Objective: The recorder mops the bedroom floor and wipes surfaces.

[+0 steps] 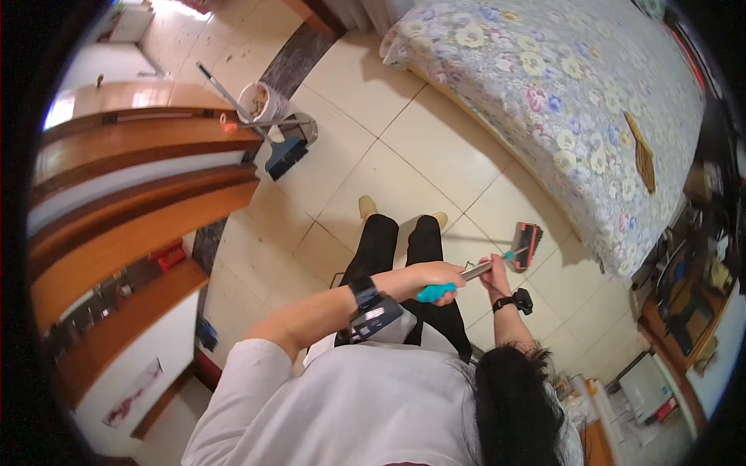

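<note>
My left hand (pixel 441 279) is closed around the teal grip at the top end of a long-handled floor brush. Further down, my right hand (pixel 495 276) holds the metal handle (pixel 477 271). The brush head (pixel 527 247), black-bristled with red edging, is at the tiled floor to the right of my feet, near the bed. A teal collar (pixel 509 255) joins it to the handle. Whether the bristles press on the tiles, I cannot tell.
A bed with a floral cover (pixel 501 76) fills the upper right; a small whisk (pixel 643 154) lies on it. By the wooden cabinet (pixel 145 215) are a second broom (pixel 285 156), a dustpan (pixel 306 128) and a bucket (pixel 259 102) with debris. A cluttered desk (pixel 670 326) stands right.
</note>
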Available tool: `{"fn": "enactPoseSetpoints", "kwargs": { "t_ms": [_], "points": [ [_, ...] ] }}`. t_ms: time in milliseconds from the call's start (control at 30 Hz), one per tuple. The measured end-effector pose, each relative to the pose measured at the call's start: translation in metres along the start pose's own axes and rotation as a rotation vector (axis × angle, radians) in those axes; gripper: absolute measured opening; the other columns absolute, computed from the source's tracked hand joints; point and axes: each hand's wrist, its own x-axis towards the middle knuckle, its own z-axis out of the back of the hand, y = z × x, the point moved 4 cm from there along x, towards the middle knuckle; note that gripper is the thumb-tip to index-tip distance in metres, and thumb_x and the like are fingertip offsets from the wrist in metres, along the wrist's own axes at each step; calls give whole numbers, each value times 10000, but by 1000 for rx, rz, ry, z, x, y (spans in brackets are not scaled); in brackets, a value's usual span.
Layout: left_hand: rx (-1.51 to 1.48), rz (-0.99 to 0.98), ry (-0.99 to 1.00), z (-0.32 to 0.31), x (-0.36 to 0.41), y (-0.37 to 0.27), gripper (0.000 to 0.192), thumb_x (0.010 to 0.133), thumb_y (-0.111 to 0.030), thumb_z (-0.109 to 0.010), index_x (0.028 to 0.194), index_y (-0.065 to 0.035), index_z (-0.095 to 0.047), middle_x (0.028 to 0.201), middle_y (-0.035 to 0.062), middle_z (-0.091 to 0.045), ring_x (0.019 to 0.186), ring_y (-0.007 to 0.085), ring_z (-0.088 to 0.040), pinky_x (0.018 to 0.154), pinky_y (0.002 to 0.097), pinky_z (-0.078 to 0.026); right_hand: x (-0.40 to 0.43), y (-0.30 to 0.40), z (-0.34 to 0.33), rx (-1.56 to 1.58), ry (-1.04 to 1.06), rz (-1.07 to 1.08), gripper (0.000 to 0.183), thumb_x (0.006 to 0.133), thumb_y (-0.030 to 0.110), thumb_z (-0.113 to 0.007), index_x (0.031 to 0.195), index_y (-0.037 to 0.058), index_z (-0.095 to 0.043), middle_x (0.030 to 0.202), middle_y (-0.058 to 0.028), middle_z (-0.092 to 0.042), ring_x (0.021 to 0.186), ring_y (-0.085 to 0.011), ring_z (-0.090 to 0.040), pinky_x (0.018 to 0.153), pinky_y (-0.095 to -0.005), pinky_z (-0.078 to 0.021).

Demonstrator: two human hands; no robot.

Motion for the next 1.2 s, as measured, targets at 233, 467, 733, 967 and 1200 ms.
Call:
{"fn": "enactPoseSetpoints", "kwargs": {
  "t_ms": [233,467,733,967,1200],
  "points": [
    [186,-55,-300,27,-156,-13,596,861,-101,-446,1413,-149,-227,663,8,-434,440,82,-390,371,228,-330,-17,-75,-135,-631,203,-287,315,876,331,-520,915,20,-551,877,-135,-605,745,-208,-600,561,-292,-497],
    [-81,-302,-554,40,-267,16,635,878,-99,-444,1435,-151,-144,646,20,-442,425,87,-391,361,234,-334,-32,-158,-280,-694,486,-409,235,862,230,-514,878,-1,-548,775,-123,-619,676,-228,-608,597,-328,-526],
    [-220,-591,-690,57,-281,28,640,888,-98,-428,1438,-166,-107,642,24,-451,442,100,-449,379,240,-386,-21,-208,-406,-1007,635,-379,192,864,163,-476,711,51,-504,628,-62,-526,552,-168,-518,470,-322,-444],
    [-174,-671,-644,73,-315,19,722,849,-76,-438,1443,-174,-41,568,4,-430,424,103,-444,384,249,-390,-37,-229,-464,-662,451,-261,174,891,119,-476,750,68,-386,612,0,-389,471,-89,-379,406,-209,-367],
    [-625,-876,-492,102,-280,-22,677,857,-44,-435,1440,-185,-121,677,29,-452,436,89,-416,380,228,-367,8,-185,-494,-1042,364,-202,178,854,124,-502,727,49,-401,601,-33,-409,485,-139,-430,441,-276,-430]
  ]
}}
